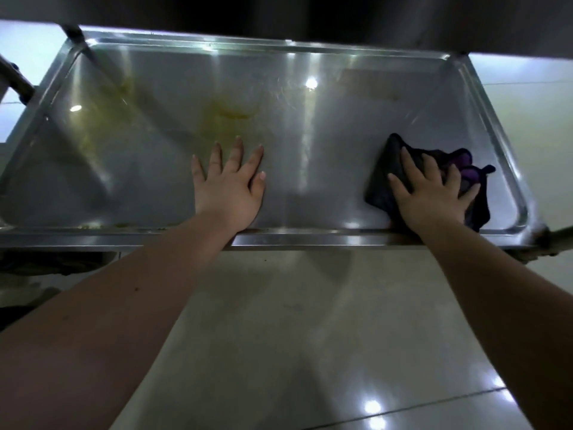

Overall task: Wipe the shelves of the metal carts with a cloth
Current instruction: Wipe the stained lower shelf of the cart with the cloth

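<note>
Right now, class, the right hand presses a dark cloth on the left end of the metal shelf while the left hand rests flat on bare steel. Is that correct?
Not quite. The head view shows the dark cloth at the right end of the metal shelf, not the left. The rest holds: the right hand presses it down, and the left hand rests flat on bare steel.

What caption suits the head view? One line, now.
Right hand presses a dark cloth on the metal cart shelf; left hand rests flat near yellowish stains.
</note>
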Motion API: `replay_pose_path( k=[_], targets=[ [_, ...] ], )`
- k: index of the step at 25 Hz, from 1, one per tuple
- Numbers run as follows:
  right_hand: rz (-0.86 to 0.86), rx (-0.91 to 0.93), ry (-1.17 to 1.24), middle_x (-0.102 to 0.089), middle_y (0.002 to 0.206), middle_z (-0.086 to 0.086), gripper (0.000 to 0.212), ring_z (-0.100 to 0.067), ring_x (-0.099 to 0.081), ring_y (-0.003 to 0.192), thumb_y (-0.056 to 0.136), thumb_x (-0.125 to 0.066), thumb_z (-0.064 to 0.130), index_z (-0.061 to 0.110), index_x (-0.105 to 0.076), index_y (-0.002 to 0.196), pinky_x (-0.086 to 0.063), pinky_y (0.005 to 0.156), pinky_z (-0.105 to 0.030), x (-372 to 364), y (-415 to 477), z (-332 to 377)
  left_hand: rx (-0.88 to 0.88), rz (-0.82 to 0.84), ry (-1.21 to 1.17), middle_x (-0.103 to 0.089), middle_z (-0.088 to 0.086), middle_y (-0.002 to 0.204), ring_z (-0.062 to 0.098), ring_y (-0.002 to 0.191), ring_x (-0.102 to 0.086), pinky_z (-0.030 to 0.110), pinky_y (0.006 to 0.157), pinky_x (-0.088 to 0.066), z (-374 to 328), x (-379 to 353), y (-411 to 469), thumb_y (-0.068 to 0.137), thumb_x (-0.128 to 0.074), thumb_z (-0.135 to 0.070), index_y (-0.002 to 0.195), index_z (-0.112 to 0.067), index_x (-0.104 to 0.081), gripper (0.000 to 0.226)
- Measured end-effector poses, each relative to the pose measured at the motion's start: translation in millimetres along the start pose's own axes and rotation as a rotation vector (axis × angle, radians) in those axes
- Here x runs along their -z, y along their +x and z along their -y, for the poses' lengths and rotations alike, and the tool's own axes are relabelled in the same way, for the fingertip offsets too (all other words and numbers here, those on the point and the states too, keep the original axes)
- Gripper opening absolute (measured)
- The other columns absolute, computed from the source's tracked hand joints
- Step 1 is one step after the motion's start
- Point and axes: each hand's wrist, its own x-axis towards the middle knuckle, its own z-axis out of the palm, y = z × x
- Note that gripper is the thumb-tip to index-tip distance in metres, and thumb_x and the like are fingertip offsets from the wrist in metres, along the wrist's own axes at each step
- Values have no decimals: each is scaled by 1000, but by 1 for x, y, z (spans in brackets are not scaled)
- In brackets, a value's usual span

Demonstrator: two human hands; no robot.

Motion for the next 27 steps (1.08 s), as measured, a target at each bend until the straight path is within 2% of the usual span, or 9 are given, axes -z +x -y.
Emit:
replay_pose_path(
  k=[2, 6, 9, 11, 15, 18, 21, 24, 27],
  targets=[
    [26, -61, 17, -3, 164, 9, 62, -39, 4, 148, 91, -13, 72, 55, 6, 147, 5, 108, -72, -1, -10, 23, 9, 16, 9, -4, -4, 165, 33, 150, 0, 60, 116, 5, -2, 2, -1, 100, -14, -52, 153, -45, -9, 54],
    [11, 361, -56, -1, 164, 9, 65, -43, 5, 147, 84, -1, 76, 57, 15, 144, 14, 103, -71, -24, -67, 113, 24, 42, 32, -2, -6, 165, 32, 150, 1, 60, 116, 5, -3, 5, -2, 100, -12, -51, 153, -46, -6, 53],
    [16, 503, -91, 1, 163, 14, 61, -38, 7, 148, 82, 2, 77, 63, 20, 138, 16, 104, -70, -18, -68, 110, 8, 61, 5, -4, -6, 165, 30, 150, -1, 57, 116, 5, -1, 8, -4, 101, -14, -51, 153, -46, -7, 52],
    [-24, 438, -99, -1, 163, 15, 59, -35, 5, 149, 87, -6, 74, 63, 14, 141, 11, 107, -71, -12, -45, 72, -9, 69, -6, -4, -6, 165, 28, 151, -2, 54, 118, 4, 4, 9, -5, 101, -15, -52, 153, -45, -8, 53],
    [41, 37, -17, -2, 163, 13, 58, -35, 4, 148, 91, -13, 72, 61, 9, 143, 6, 108, -72, -1, -12, -17, -39, 98, 1, -4, -5, 165, 27, 151, -2, 51, 118, 5, 10, 11, -6, 102, -15, -51, 154, -43, -9, 53],
    [95, -29, -11, 3, 163, 12, 59, -38, 8, 148, 90, -11, 73, 60, 12, 143, 6, 107, -74, 2, -24, -4, -27, 119, -80, -10, -5, 164, 26, 151, -3, 50, 118, 5, 11, 13, -1, 103, -17, -49, 153, -42, -18, 51],
    [93, 147, -10, 5, 163, 10, 59, -41, 10, 147, 91, -12, 72, 59, 14, 143, 9, 104, -75, -4, -52, 66, 88, 61, -446, -29, -1, 159, 25, 149, -17, 47, 121, 0, 16, 21, 4, 105, -26, -41, 147, -34, -40, 45],
    [113, 374, -41, 7, 163, 10, 60, -44, 14, 145, 91, -11, 72, 58, 14, 143, 16, 98, -76, -13, -91, 141, 283, -85, -958, -51, 3, 146, 24, 138, -41, 46, 119, -19, 10, 42, 4, 102, -39, -37, 138, -29, -53, 40],
    [139, 511, -51, 4, 163, 14, 58, -42, 13, 146, 92, -9, 71, 58, 10, 145, 17, 101, -73, -6, -94, 158, 80, -115, -807, -46, 2, 149, 23, 141, -35, 48, 119, -20, -10, 58, -9, 97, -40, -39, 138, -31, -53, 43]
  ],
)
